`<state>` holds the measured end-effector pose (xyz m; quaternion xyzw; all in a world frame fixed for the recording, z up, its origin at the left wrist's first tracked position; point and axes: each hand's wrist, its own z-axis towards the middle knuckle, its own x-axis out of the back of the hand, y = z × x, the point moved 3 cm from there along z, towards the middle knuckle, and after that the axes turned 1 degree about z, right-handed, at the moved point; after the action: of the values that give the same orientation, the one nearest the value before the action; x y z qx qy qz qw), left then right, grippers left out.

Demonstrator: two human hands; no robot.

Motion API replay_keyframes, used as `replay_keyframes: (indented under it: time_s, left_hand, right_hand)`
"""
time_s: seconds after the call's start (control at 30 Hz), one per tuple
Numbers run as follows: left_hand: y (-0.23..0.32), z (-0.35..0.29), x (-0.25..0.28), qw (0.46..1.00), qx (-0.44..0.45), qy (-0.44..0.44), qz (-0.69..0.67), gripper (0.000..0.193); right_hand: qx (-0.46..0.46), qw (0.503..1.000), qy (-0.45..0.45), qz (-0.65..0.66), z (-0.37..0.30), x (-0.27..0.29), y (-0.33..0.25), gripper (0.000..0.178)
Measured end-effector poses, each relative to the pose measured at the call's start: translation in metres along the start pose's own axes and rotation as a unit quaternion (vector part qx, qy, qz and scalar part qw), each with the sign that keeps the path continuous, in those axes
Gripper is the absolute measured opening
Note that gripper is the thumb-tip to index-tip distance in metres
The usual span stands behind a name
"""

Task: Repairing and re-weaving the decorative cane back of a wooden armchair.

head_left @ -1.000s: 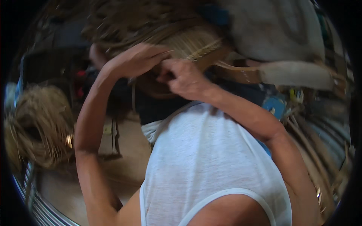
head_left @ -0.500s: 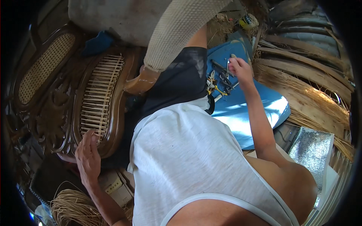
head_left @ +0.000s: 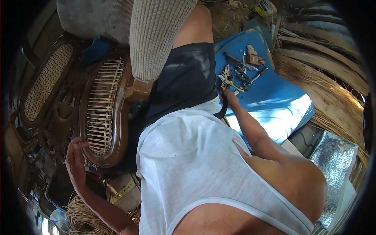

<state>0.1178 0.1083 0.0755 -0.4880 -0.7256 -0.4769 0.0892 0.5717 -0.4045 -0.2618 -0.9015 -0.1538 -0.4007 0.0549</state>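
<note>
My left hand (head_left: 76, 162) is beside the lower end of a brown carved wooden chair back (head_left: 110, 158). Its fingers look loosely bent and apart, with nothing visible in them. Pale cane strands (head_left: 102, 113) cross the frame's oval opening in spaced rows, with longer strands running lengthwise. On the right, my right hand (head_left: 231, 98) reaches in among tools on a blue board, its fingers partly hidden by a black strap (head_left: 224, 107). Close by lie yellow-handled pliers (head_left: 235, 86) and a white-ended piece (head_left: 236, 93). Whether the hand grips anything is unclear.
The blue board (head_left: 262, 102) also carries a small wooden block (head_left: 256, 60) and dark tools. Finished woven cane (head_left: 49, 82) fills another oval at far left. A cane bundle (head_left: 84, 215) lies lower left; split wood strips (head_left: 313, 78) stack at right.
My right hand has moved nearer my body, from the board's far side to the pliers. The wooden block now shows. My left hand has come off the strands toward the left.
</note>
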Motion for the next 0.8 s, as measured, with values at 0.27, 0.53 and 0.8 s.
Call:
replay_keyframes:
  time_s: [0.27, 0.53, 0.8]
  left_hand:
    - [-0.013, 0.007, -0.014, 1.0, -0.003, -0.003, 0.024, 0.034]
    - [-0.026, 0.012, -0.018, 0.999, -0.034, -0.019, 0.005, 0.033]
    - [-0.019, 0.0, -0.014, 0.999, -0.019, -0.013, -0.025, 0.033]
  right_hand:
    - [0.012, 0.994, 0.085, 0.07, -0.018, 0.004, 0.002, 0.04]
    - [-0.105, 0.99, 0.077, 0.055, 0.017, 0.061, 0.019, 0.046]
    - [-0.093, 0.993, 0.048, 0.055, 0.063, 0.047, 0.043, 0.067]
